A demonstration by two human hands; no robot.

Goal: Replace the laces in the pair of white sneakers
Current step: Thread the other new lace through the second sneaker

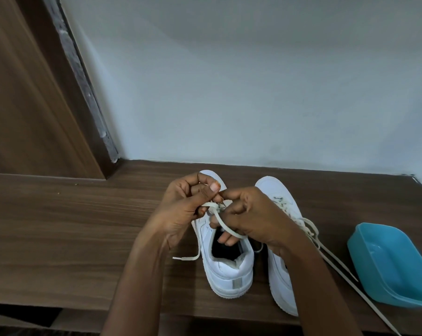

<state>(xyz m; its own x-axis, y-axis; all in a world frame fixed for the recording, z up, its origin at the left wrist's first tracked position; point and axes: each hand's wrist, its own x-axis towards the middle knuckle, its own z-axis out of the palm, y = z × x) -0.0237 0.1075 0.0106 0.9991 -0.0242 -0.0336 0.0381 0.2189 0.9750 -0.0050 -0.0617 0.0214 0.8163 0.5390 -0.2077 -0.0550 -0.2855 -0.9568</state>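
Observation:
Two white sneakers stand side by side on a dark wooden table (71, 226), heels toward me. Over the left sneaker (229, 270) both hands work an off-white lace (225, 226). My left hand (188, 209) pinches the lace near the eyelets, thumb up. My right hand (251, 217) grips the same lace, which loops under its fingers. One lace end (187, 258) trails off the left side of the shoe. The right sneaker (278, 282) is partly hidden by my right forearm; its laces (333, 260) are threaded and trail loose to the right.
A light blue plastic tub (394, 267) sits at the table's right edge, close to the trailing laces. A pale wall rises right behind the shoes. A brown wooden panel (23, 105) stands at the left. The table's front edge runs just below the heels.

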